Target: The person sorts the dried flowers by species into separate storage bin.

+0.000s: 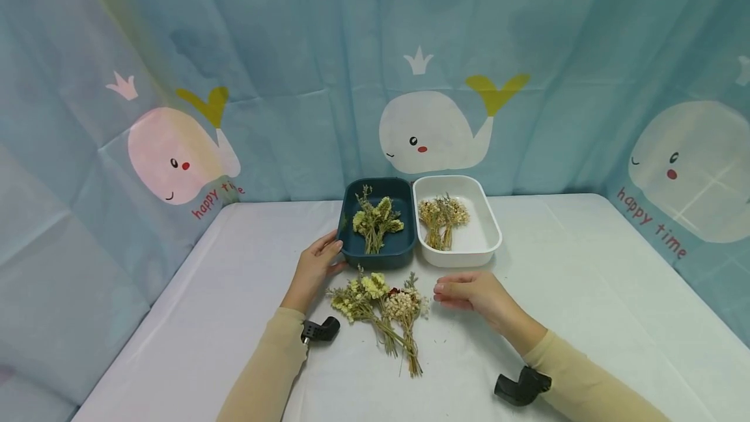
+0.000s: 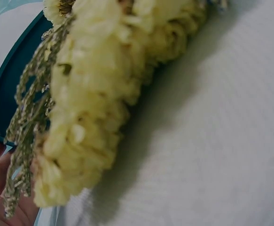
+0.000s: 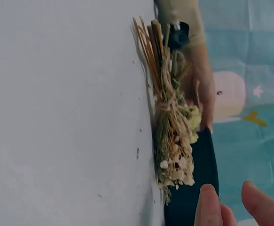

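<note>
My left hand (image 1: 313, 272) touches the front left corner of a dark teal plastic box (image 1: 381, 261), its fingers along the side wall. Inside that box lie pale yellow dried flowers (image 1: 375, 219). On the table just in front, a yellow dried flower bunch (image 1: 364, 297) lies beside a cream dried flower bunch (image 1: 404, 306), their stems crossing. Twine (image 3: 167, 104) ties the cream one. To the right of these bunches my right hand (image 1: 480, 298) hovers with thumb and fingers apart, holding nothing. In the left wrist view, yellow blossoms (image 2: 87, 94) partly cover the box.
A white plastic box (image 1: 459, 258) stands right beside the teal one and holds cream dried flowers (image 1: 445, 213) on its left side. Small plant crumbs dot the white table (image 1: 586, 292). Behind it hangs a blue curtain (image 1: 305, 83) printed with whales.
</note>
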